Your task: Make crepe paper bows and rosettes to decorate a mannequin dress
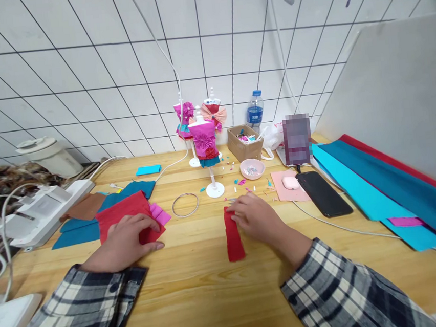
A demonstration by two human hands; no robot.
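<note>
My left hand (132,238) lies on a folded sheet of red crepe paper (120,209), its thumb stretched out to the right. Under that sheet, a small magenta piece (160,214) sticks out on the right, and teal paper (80,232) shows behind and to the left. At the middle of the table, my right hand (256,216) has its fingers bent together at the top end of a narrow red crepe paper strip (234,239), which lies lengthwise toward me. A small grey pointed thing shows beside those fingertips, mostly hidden by the hand.
Mini dress forms (205,139) wear paper dresses. Behind my right hand are a bead bowl (252,169), a cardboard box (244,148) and a bottle (255,113). A black phone (324,193) and long paper sheets (390,188) lie right; a power strip (49,215) lies left.
</note>
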